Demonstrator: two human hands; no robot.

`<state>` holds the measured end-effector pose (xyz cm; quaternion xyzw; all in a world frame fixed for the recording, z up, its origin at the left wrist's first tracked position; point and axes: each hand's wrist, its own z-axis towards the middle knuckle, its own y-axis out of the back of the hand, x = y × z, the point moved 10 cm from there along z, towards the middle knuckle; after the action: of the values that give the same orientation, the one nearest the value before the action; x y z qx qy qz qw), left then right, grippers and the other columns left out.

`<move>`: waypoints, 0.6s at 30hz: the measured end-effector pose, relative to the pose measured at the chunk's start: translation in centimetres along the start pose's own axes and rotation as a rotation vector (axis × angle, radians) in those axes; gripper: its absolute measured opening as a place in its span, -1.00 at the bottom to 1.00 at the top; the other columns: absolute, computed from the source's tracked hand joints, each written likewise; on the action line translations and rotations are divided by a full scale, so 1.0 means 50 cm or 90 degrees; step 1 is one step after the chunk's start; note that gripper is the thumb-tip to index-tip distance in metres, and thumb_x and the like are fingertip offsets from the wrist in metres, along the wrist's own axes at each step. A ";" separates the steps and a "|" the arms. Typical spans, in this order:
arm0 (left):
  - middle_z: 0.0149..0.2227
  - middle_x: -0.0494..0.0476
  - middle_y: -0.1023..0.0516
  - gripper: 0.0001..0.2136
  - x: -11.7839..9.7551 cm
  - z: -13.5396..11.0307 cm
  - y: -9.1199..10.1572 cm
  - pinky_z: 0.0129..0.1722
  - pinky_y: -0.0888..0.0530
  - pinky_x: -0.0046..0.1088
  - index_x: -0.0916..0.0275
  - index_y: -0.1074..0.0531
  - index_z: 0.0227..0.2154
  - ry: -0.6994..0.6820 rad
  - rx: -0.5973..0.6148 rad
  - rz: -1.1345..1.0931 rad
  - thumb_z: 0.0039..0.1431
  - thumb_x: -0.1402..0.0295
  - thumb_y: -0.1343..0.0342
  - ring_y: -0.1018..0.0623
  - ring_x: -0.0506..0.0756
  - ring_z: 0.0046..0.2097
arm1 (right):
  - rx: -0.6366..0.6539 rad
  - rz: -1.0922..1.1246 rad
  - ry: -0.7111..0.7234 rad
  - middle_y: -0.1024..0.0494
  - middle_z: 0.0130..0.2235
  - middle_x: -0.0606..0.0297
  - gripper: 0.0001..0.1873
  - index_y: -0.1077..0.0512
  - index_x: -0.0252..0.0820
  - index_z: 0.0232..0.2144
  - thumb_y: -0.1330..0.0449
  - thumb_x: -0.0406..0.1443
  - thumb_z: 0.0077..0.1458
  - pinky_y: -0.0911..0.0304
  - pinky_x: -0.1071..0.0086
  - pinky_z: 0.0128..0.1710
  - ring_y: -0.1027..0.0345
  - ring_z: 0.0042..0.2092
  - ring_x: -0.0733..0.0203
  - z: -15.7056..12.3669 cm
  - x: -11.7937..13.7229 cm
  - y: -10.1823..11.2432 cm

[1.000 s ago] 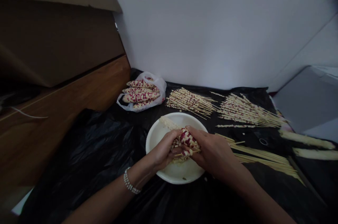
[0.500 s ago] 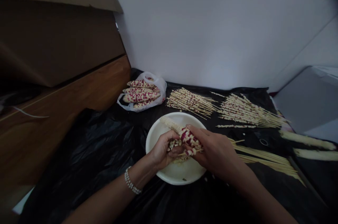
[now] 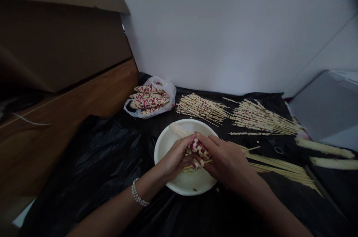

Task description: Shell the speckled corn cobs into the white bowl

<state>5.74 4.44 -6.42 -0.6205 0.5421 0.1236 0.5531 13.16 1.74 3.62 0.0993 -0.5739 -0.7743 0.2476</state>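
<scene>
Over a white bowl [image 3: 187, 189], both hands are closed around a partly stripped ear of corn [image 3: 200, 148] with purple and cream kernels. Its bare pale end [image 3: 179, 129] points up and left. My left hand [image 3: 175, 158] grips the ear from the left, its thumb on the kernels. On the other side, my right hand [image 3: 228, 157] presses its thumb side against the kernels. A thin skewer [image 3: 253, 148] passes under my right hand, and a few kernels [image 3: 198, 164] are threaded on it below the ear. The fingers beneath are partly hidden.
A plastic bag of corn ears [image 3: 149, 100] lies at the back left. Beside it are two piles of kernel-threaded skewers [image 3: 200, 106], [image 3: 254, 117]. Bare skewers [image 3: 282, 168] and stripped cobs [image 3: 324, 148] lie at right on black plastic sheeting [image 3: 112, 166]. A white wall [image 3: 209, 32] stands behind.
My left thumb has moved up and right onto the ear, near my right hand. The skewer now sticks out farther to the right of my right hand.
</scene>
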 end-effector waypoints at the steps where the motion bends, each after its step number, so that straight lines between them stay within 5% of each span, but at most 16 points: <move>1: -0.68 -0.07 -0.28 -0.71 0.001 -0.001 0.001 -0.58 -0.15 -0.51 0.27 -0.45 -0.48 0.010 -0.007 -0.002 0.06 0.11 -0.20 -0.20 -0.06 -0.62 | -0.005 0.003 0.002 -0.56 -0.24 0.20 -0.43 -0.30 -0.23 0.14 -0.10 -0.33 0.04 -0.10 0.36 -0.50 -0.46 -0.39 0.15 0.000 0.000 -0.001; 5: -0.74 -0.10 -0.18 -0.74 0.008 -0.005 0.000 -0.56 -0.20 -0.51 0.25 -0.39 -0.58 0.043 -0.018 -0.028 0.05 0.16 -0.14 -0.22 -0.05 -0.64 | -0.013 0.026 0.005 -0.59 -0.20 0.13 -0.44 -0.30 -0.26 0.14 -0.08 -0.31 0.06 -0.17 0.35 -0.49 -0.47 -0.38 0.12 -0.001 -0.003 -0.006; 11: -0.63 -0.04 -0.35 -0.81 0.015 -0.006 0.014 -0.56 -0.23 -0.55 0.28 -0.40 -0.51 0.058 -0.025 -0.052 -0.01 0.25 -0.18 -0.25 -0.08 -0.62 | 0.028 0.128 -0.038 -0.60 -0.13 0.08 -0.47 -0.32 -0.24 0.13 -0.09 -0.24 0.10 -0.30 0.26 -0.32 -0.52 -0.23 0.01 0.001 -0.025 -0.009; 18: -0.63 -0.06 -0.31 -0.91 -0.007 -0.006 -0.014 -0.66 -0.01 -0.62 0.29 -0.36 -0.45 0.008 0.086 -0.077 -0.09 0.43 -0.12 -0.07 -0.17 -0.68 | 0.060 0.231 -0.137 -0.63 -0.26 0.20 -0.59 -0.42 -0.12 0.00 -0.12 -0.12 0.13 -0.25 0.29 -0.33 -0.52 -0.26 0.02 0.005 -0.057 -0.002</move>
<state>6.03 4.23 -5.64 -0.6143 0.5140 0.0495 0.5967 15.48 3.37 3.23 -0.0769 -0.6412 -0.6953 0.3154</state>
